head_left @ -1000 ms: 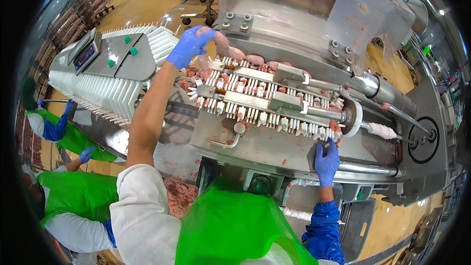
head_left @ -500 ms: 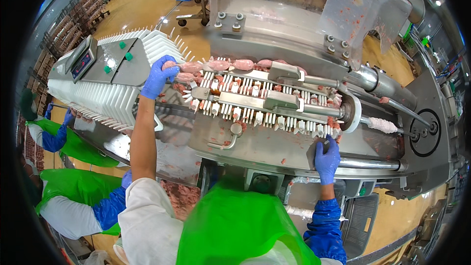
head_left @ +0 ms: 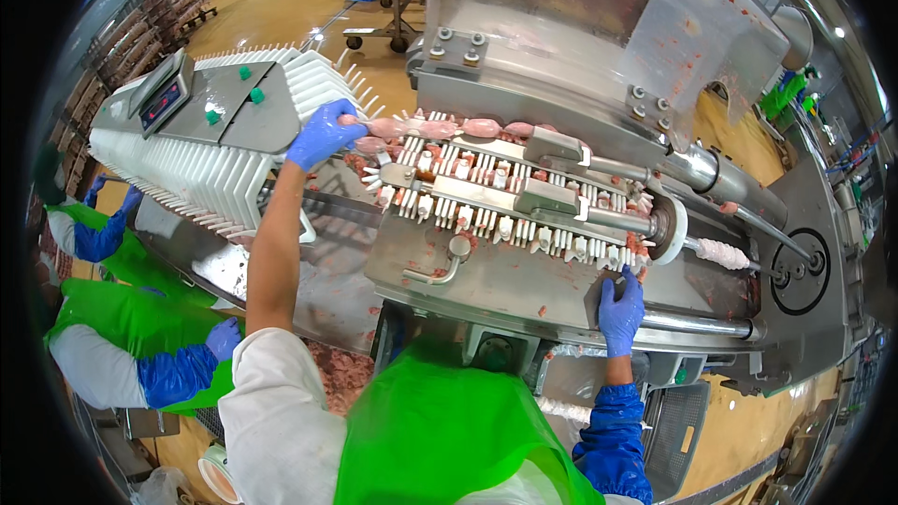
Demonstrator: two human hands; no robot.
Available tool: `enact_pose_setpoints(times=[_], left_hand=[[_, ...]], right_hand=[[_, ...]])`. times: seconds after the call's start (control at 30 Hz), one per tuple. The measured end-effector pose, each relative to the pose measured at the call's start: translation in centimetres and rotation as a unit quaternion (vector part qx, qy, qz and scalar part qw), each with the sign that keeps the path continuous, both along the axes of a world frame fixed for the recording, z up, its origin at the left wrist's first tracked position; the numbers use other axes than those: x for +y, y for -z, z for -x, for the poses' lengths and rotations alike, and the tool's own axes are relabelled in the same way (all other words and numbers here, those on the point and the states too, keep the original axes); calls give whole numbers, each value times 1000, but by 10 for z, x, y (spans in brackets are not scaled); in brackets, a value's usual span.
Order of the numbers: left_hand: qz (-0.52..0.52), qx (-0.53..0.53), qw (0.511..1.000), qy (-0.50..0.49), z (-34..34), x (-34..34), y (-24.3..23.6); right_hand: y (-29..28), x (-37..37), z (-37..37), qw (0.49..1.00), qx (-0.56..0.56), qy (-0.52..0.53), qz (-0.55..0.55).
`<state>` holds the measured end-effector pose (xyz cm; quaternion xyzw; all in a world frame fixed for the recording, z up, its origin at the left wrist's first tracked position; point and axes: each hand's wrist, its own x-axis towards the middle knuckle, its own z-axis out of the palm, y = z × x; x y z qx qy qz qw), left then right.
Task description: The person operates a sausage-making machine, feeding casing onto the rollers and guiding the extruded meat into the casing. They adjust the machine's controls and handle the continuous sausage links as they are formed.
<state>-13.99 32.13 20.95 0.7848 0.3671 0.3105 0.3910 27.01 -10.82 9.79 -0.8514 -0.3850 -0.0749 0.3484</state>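
My left hand (head_left: 325,136), in a blue glove, is closed on the front end of a string of pink sausages (head_left: 437,130) at the left end of the linking belts. The links run back to the right along the far belt. White-pegged belts (head_left: 472,223) with bits of meat on them lie between my hands. My right hand (head_left: 621,316), also gloved in blue, is at the belts' lower right end, thumb and forefinger apart, fingertips close to the white pegs. Behind it, a shirred white casing (head_left: 721,252) sits on a metal tube.
At left stands a conveyor with white hanging arms (head_left: 224,182) and a control panel (head_left: 165,103). A clear guard (head_left: 697,37) rises behind the belts. A bent metal handle (head_left: 447,266) stands on the steel deck. Co-workers in green aprons (head_left: 140,318) are at left; a wheeled rack (head_left: 398,23) is beyond.
The view has shifted slightly, so the machine appears a little farther right at its left end. My left hand keeps its hold on the sausages. A co-worker's arm at left has lowered.
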Motion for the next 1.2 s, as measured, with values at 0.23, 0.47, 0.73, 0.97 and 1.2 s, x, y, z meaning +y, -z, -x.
enact_pose_setpoints(times=[0.23, 0.47, 0.73, 0.97, 1.2], left_hand=[[59, 5, 997, 53, -17, -11, -13], [29, -180, 976, 118, -57, -49, -56], [29, -137, 976, 167, -81, -77, -73], [54, -130, 981, 131, -29, -67, -68], [-10, 175, 974, 146, -49, -5, -53]], right_hand=[[-1, -2, 4, 996, -87, -10, -7], [-103, 55, 40, 954, -235, -159, -97], [-185, 242, 93, 910, -231, -344, 30], [-210, 322, 65, 850, -27, -390, 353], [-249, 289, -4, 928, 71, -350, 104]])
